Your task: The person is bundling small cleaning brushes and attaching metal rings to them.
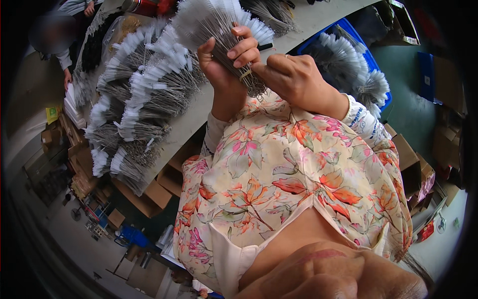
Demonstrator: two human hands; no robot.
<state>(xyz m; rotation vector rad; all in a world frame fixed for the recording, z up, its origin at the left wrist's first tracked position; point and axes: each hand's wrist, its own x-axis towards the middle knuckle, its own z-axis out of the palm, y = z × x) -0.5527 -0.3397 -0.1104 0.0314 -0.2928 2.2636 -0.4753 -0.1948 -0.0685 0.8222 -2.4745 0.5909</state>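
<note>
My left hand [225, 62] is closed around a bundle of thin wire brushes [214, 20] with white bristle tips, held up in front of my chest. A yellowish rubber band [246, 75] circles the bundle's wire stems just below my fingers. My right hand [294, 79] is closed against the stem end of the same bundle, its thumb and fingers pressing at the band. The twisted wire ends [256, 89] stick out between the two hands. My floral blouse fills the lower middle of the view.
Several more brush bundles [134, 94] lie piled on the pale table [199, 112] at the left. A blue crate [371, 62] at the right holds more brushes. Cardboard boxes [149, 197] stand under the table. Another person [55, 40] sits at the far upper left.
</note>
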